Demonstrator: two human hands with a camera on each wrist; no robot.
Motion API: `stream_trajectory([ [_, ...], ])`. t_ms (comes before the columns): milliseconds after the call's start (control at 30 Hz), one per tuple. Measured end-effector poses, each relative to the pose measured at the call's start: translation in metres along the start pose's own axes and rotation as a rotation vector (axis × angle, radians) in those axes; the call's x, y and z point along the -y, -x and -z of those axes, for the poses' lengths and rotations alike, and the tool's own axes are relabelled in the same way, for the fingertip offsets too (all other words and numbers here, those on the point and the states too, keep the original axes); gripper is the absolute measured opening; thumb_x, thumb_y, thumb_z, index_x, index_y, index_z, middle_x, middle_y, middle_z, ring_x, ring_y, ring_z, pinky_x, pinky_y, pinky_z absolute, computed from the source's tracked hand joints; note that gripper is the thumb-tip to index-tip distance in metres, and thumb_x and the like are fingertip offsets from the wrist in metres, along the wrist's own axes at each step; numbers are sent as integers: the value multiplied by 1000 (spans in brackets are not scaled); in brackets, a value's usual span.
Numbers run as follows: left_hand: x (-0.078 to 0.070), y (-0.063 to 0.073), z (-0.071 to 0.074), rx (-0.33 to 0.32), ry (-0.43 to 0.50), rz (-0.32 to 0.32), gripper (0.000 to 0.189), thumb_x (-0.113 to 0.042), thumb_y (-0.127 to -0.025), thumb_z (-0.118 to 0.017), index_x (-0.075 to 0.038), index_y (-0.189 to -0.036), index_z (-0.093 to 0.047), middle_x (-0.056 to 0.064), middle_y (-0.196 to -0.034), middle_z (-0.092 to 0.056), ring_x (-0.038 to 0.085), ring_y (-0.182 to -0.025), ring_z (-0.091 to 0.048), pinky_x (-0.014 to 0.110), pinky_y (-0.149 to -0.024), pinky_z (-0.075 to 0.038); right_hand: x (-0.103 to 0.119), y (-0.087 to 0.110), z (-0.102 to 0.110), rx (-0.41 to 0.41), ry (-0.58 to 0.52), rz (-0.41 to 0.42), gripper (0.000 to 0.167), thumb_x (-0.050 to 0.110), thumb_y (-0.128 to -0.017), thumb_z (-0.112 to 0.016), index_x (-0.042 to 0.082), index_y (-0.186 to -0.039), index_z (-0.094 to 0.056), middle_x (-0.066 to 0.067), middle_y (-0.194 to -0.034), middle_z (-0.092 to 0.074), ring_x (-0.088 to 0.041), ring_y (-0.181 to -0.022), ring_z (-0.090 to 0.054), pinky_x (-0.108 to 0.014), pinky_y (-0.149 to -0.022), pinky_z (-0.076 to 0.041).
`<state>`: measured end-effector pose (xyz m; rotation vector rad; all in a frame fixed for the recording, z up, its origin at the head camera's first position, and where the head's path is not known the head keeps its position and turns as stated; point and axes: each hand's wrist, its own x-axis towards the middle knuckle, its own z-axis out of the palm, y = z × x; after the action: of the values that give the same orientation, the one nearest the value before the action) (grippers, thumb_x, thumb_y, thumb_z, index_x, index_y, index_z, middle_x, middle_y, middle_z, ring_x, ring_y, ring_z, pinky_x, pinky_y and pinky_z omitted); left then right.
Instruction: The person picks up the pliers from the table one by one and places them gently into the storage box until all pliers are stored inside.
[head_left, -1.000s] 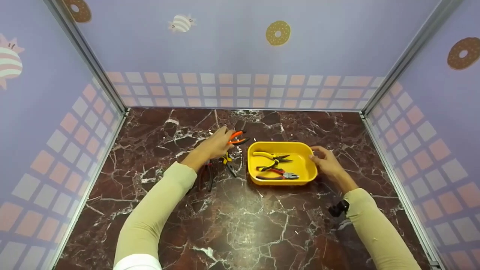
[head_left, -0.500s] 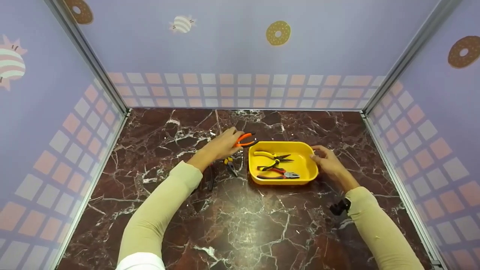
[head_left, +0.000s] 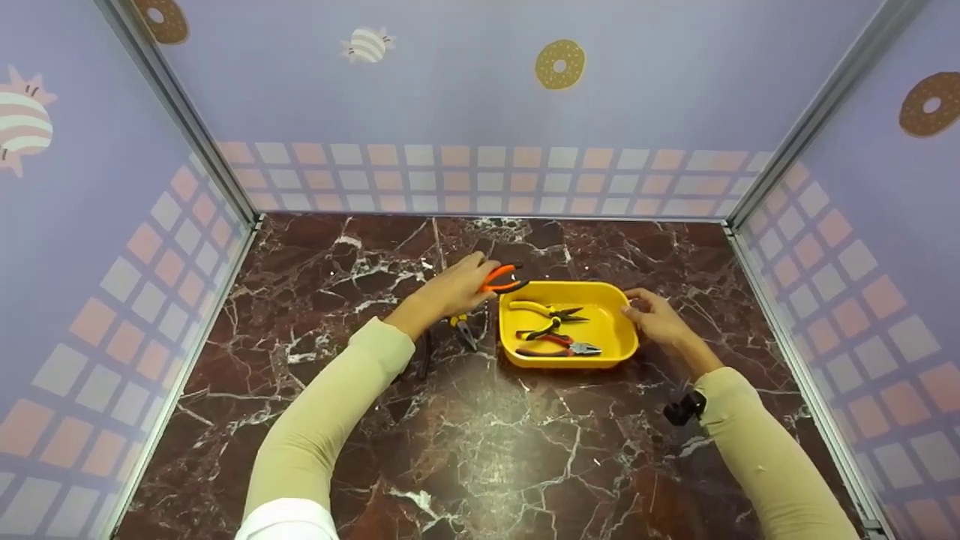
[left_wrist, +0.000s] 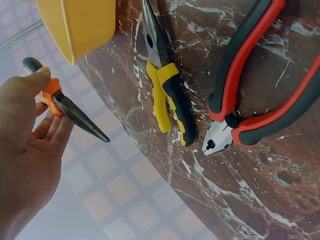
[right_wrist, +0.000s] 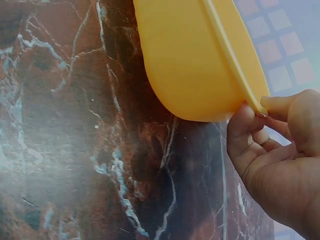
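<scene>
Pliers with orange handles [left_wrist: 59, 99] hang pinched between the thumb and fingers of a person's left hand [head_left: 459, 288], handle ends level with the near corner of a yellow tub [head_left: 570, 363] just right of that hand. The right hand [head_left: 654, 319] pinches the tub's far rim between thumb and fingers. Trouble, if it comes, likely starts at the handles: spread wide, they could snag the rim and twist loose from so light a hold. A careless tug by the right hand might drag the tub askew, and a drop onto the yellow-handled pliers [head_left: 555, 313] and red-handled pliers [head_left: 574, 348] inside could leave all three tangled. On the table [head_left: 510, 450], below the left hand, lie yellow-and-black pliers [left_wrist: 166, 75] and, nearer the forearm, red-and-black pliers [left_wrist: 230, 121], which a low sleeve could brush. From above, the left hand hides the held tool's nose, and the forearm covers much of the red-and-black pair, whose grips run off the left wrist view. Whether handles touch rim cannot be told.
</scene>
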<state>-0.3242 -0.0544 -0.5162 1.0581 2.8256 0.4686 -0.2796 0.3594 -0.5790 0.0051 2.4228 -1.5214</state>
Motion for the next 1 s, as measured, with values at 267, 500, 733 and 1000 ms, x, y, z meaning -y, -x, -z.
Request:
stream_trajectory([
  [267, -11, -6, 1, 1, -11, -70, 55, -25, -106, -68, -5, -154, -50, 15, -122, -54, 28, -104, -56, 44, -93, -52, 3, -3, 13, 62, -50, -60, 41, 8, -105, -51, -3, -145, -48, -14, -92, -51, -23, -75, -58, -37, -61, -61],
  [500, -18, -13, 2, 6, -6, -58, 56, -26, -105, -69, -6, -154, -49, 13, -121, -53, 27, -103, -54, 44, -91, -50, 3, -3, 18, 129, -79, -51, 42, 5, -104, -50, 0, -146, -46, -20, -105, -54, -29, -83, -63, -42, -69, -64],
  [733, -27, -21, 1, 25, -13, -84, 60, -28, -105, -68, -3, -156, -47, 17, -128, -53, 30, -111, -55, 44, -99, -49, -4, -2, 19, 159, -138, -29, 43, 3, -106, -49, 1, -149, -45, -29, -126, -52, -32, -92, -65, -42, -69, -63],
  [1000, -41, -33, 1, 25, -17, -96, 60, -31, -106, -66, -6, -157, -46, 14, -128, -53, 25, -106, -53, 41, -95, -50, -9, -2, 16, 151, -191, -23, 42, 3, -108, -49, 3, -149, -47, -25, -123, -55, -28, -92, -65, -42, -69, -63],
])
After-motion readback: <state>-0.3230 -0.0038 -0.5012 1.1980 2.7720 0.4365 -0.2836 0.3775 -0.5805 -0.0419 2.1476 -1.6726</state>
